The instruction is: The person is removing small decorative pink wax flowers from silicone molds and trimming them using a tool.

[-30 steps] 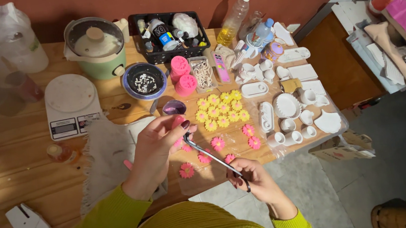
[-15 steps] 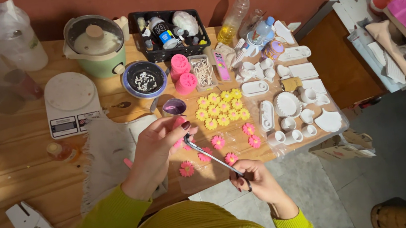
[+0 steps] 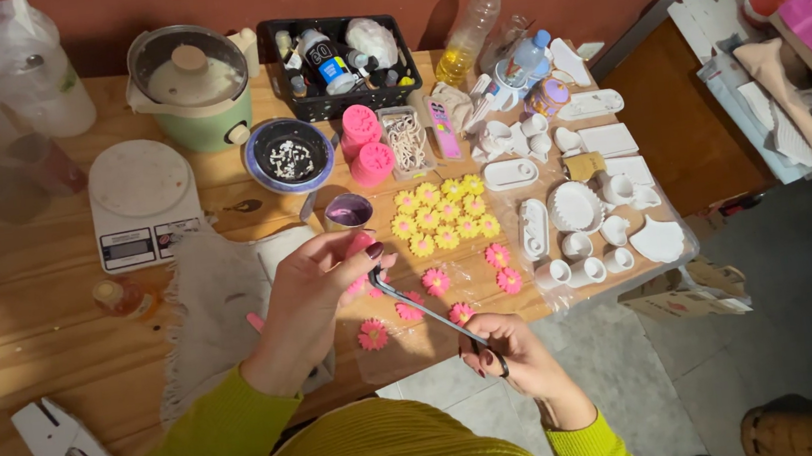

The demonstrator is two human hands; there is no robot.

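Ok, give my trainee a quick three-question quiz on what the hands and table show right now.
1. True or false: both hands grip the same long thin metal tool.
2. Which flower colour lies nearest the left hand: A yellow, B pink, C blue?
3. What round white device sits left of the dark bowl?

Key: 1 true, the right hand holds its lower end. 2 B, the pink flowers. 3 the kitchen scale.

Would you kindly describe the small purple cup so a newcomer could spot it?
On the wooden table, find the black bowl beside the white scale. Just below-right stands the small purple cup, the only round purple-filled container near the yellow flowers.
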